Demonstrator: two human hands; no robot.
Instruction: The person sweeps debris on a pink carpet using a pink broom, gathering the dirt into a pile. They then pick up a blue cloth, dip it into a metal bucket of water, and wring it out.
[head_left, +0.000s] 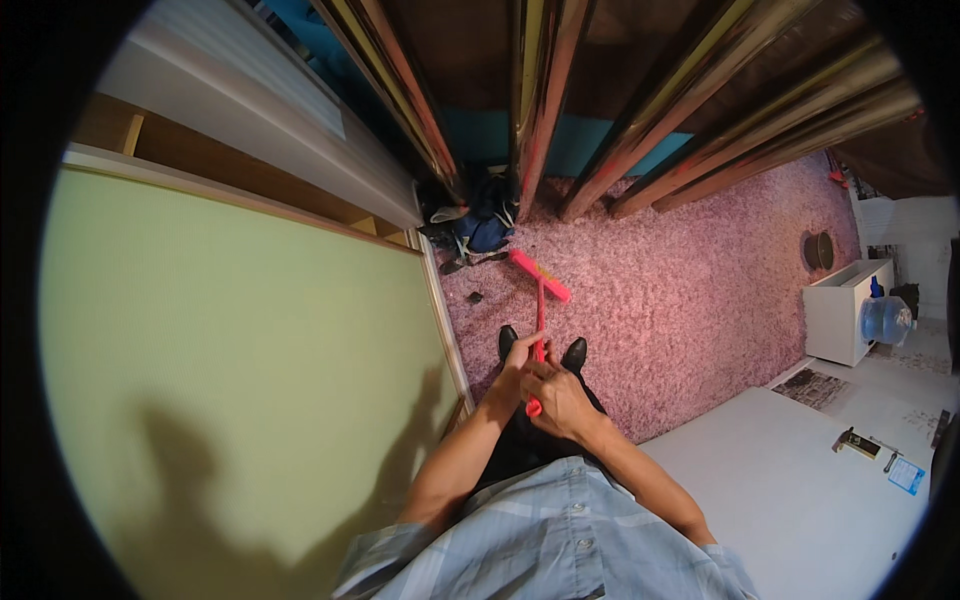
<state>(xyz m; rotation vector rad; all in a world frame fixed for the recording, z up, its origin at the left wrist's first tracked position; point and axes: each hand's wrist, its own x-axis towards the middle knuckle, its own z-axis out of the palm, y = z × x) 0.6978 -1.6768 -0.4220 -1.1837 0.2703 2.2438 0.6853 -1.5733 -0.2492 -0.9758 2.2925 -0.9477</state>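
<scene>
A pink broom (540, 275) stands out in front of me, its long head down on the pink shag carpet (675, 300). Its handle runs back toward my body. My left hand (523, 350) grips the handle farther forward, close above my shoes. Nearer my waist, my right hand (559, 394) is closed around the upper part, and the red handle end (533, 407) sticks out beside it. Close to the broom head lies a dark blue cloth item or bag (484, 229) among other dark items. A small black object (474, 298) rests on the carpet left of the broom.
Several glossy posts (540, 112) rise ahead. A pale green wall (247, 300) borders my left. At right are a white box-like unit (840, 315), a large water bottle (886, 320), a round dark container (819, 250) and a white door (772, 480) with a handle (856, 442).
</scene>
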